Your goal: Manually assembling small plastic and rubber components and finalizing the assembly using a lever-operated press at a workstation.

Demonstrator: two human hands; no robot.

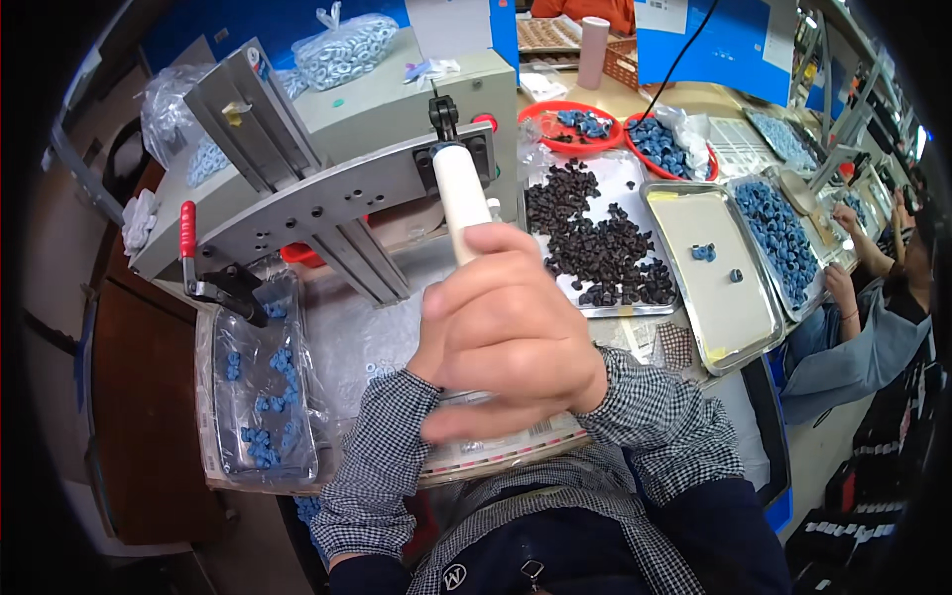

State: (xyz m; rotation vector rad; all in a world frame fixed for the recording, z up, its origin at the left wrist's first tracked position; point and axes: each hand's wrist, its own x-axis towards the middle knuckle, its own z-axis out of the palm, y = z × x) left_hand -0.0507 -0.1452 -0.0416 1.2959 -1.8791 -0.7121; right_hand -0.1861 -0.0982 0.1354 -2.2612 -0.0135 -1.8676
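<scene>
A long white lever handle [460, 188] runs down toward me from a black toggle clamp [443, 119] on a grey metal plate [347, 193]. My right hand [526, 337] is closed, its curled fingers pointing left, at the handle's lower end, which it covers. Behind it, my left hand [425, 359] shows only a strip near the wrist; its fingers are hidden. Small pale blue rings [375, 370] lie on the plastic-covered surface beside my left wrist. A plastic-lined tray [220, 397] at the left holds clusters of small blue parts [260, 448].
A red-handled clamp [188, 230] stands at the plate's left end. To the right are a tray of dark brown parts [595, 238], a tray [734, 327] with a few blue pieces, and red baskets [531, 107]. A co-worker's hands [843, 288] are at the far right.
</scene>
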